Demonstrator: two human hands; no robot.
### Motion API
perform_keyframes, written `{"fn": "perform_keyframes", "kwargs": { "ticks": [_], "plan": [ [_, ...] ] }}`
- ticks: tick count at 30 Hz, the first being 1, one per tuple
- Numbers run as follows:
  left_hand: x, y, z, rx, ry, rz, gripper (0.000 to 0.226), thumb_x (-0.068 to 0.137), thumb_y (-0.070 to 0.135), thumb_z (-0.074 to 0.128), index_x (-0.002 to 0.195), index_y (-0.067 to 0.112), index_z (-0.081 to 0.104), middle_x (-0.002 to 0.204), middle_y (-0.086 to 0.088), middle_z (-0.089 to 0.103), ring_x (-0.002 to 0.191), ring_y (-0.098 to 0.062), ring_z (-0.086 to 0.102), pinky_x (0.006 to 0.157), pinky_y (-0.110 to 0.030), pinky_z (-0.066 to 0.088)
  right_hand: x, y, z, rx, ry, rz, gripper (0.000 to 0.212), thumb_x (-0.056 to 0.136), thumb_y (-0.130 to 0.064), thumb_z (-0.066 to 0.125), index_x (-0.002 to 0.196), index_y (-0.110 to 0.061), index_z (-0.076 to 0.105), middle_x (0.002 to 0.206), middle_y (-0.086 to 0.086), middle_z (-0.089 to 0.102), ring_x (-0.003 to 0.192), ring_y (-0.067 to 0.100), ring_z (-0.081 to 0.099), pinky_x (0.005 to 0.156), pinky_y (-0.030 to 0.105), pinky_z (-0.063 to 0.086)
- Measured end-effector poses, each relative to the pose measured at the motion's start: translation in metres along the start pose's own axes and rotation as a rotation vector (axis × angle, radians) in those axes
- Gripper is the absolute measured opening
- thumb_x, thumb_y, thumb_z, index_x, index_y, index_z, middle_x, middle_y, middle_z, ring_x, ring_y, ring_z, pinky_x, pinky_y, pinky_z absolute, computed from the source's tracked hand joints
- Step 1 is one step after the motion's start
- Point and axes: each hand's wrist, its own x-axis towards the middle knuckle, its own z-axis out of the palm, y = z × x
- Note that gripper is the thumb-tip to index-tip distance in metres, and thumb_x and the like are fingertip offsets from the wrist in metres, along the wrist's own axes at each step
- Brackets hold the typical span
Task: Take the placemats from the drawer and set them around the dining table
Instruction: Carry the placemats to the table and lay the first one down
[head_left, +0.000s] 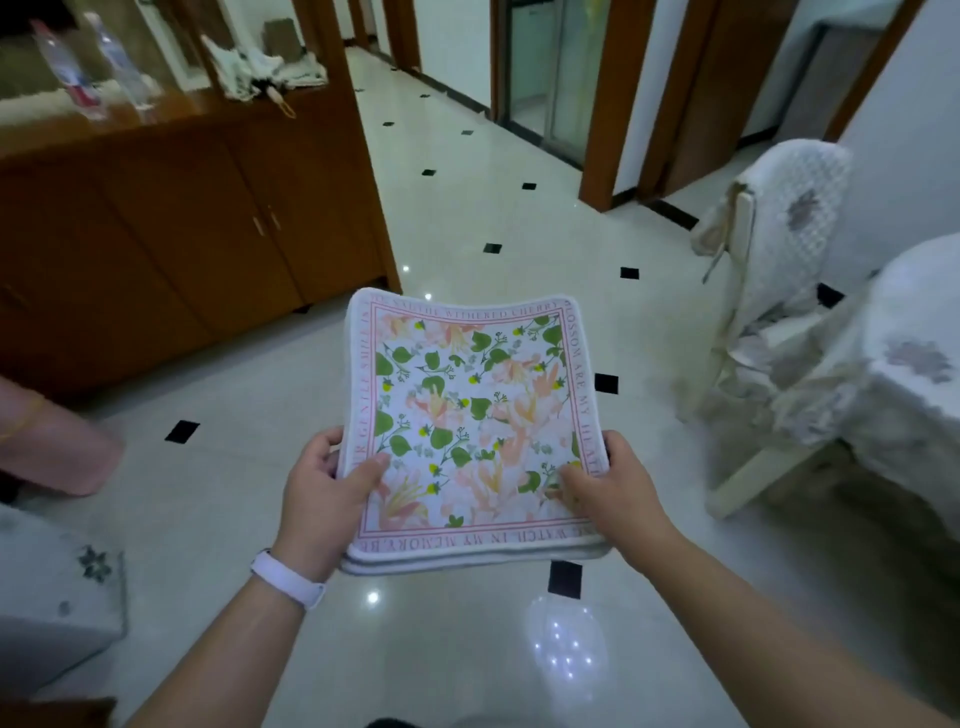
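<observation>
A stack of floral placemats (467, 405) held in both hands above the tiled floor (467, 182).

The left hand (327, 499), with a white wristband (288, 577) behind it, grips the stack's near left edge, thumb pressed on top and fingers curled underneath. The right hand (613, 493) grips the near right edge the same way. The stack sags slightly between them, its pink lettered border facing up. The cloth-covered dining table (914, 364) and a covered chair (779, 218) stand to the right, apart from the stack. A wooden cabinet (182, 218) stands far left.
</observation>
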Motion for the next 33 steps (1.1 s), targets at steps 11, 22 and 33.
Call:
{"fn": "perform_keyframes", "kwargs": {
  "ticks": [11,22,33],
  "plan": [
    [0.112,-0.011,0.137,0.053,-0.319,-0.010,0.028,0.083,0.000,0.072,0.099,0.018,0.058,0.081,-0.005,0.073,0.063,-0.016,0.069,0.054,-0.025,0.055,0.082,0.018,-0.063,0.077,0.267,0.175,0.027,0.079,-0.013,0.064,0.101,-0.026,0.057,0.094,-0.008,0.071,0.072,0.004,0.070,0.070,0.034,0.060],
    [0.229,0.027,0.312,0.072,-0.805,-0.020,0.026,0.083,0.002,0.073,0.099,0.017,0.058,0.081,-0.008,0.072,0.061,-0.018,0.068,0.058,-0.033,0.059,0.140,-0.013,-0.128,0.121,0.723,0.315,0.023,0.084,-0.009,0.063,0.103,-0.020,0.056,0.097,-0.008,0.068,0.068,0.002,0.068,0.051,0.015,0.050],
    [0.205,0.021,0.451,0.142,-1.193,-0.025,0.026,0.083,0.001,0.072,0.099,0.016,0.059,0.086,-0.004,0.074,0.071,-0.017,0.073,0.057,-0.024,0.055,0.120,0.035,-0.179,0.254,1.054,0.514,0.022,0.080,-0.012,0.061,0.095,-0.026,0.056,0.094,-0.008,0.069,0.083,0.013,0.068,0.075,0.040,0.058]
  ]
}}
